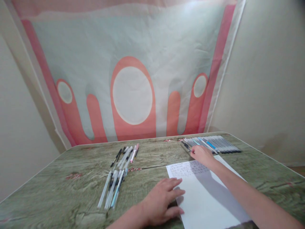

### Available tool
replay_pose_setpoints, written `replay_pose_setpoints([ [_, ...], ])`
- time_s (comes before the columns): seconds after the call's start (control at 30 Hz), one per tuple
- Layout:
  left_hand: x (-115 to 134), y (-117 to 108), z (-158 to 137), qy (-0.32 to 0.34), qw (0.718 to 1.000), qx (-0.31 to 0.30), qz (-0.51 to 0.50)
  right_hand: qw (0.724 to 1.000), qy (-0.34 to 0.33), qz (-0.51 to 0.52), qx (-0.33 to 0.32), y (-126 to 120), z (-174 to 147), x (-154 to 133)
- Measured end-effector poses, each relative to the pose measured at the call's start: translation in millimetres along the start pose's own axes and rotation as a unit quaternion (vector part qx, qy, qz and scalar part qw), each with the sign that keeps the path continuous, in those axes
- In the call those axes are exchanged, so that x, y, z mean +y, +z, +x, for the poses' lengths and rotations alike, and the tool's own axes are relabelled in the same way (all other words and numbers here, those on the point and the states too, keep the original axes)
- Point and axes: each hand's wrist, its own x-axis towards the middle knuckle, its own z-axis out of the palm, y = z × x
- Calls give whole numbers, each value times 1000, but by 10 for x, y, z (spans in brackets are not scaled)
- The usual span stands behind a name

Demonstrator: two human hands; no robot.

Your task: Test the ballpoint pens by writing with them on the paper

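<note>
My left hand (pixel 162 200) lies with its fingers spread, the fingertips on the left edge of a white sheet of paper (pixel 207 197). Small handwriting fills several lines near the top of the sheet. Beyond the paper's far edge, my right hand (pixel 201 154) is closed, thumb and fingers pinched on a dark-tipped pen (pixel 186 146) at the near end of a row. Most of that pen's body is hidden by the fingers. The row of pens (pixel 221 144), mostly clear-barrelled with a few blue ones, lies side by side just right of this hand.
Two loose groups of pens lie on the left: a farther group (pixel 125 157) with black, clear and pink ones, and a nearer group (pixel 111 189), mostly clear. All rest on a wood-patterned tabletop (pixel 71 197). Behind the table hangs a patterned cloth (pixel 162 57).
</note>
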Motion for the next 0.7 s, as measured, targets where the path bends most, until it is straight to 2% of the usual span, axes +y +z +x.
replay_pose_setpoints([
  [0.1,73,-5,-4,27,996,-68,43,1000,3,-7,-20,31,38,86],
  [0.17,69,9,-1,33,994,-82,63,1000,3,-9,-27,62,46,96],
  [0.47,36,36,-5,48,988,-50,134,1000,17,-18,-19,189,90,194],
  [0.7,27,-77,-1,63,984,-43,159,998,-3,67,3,8,106,304],
])
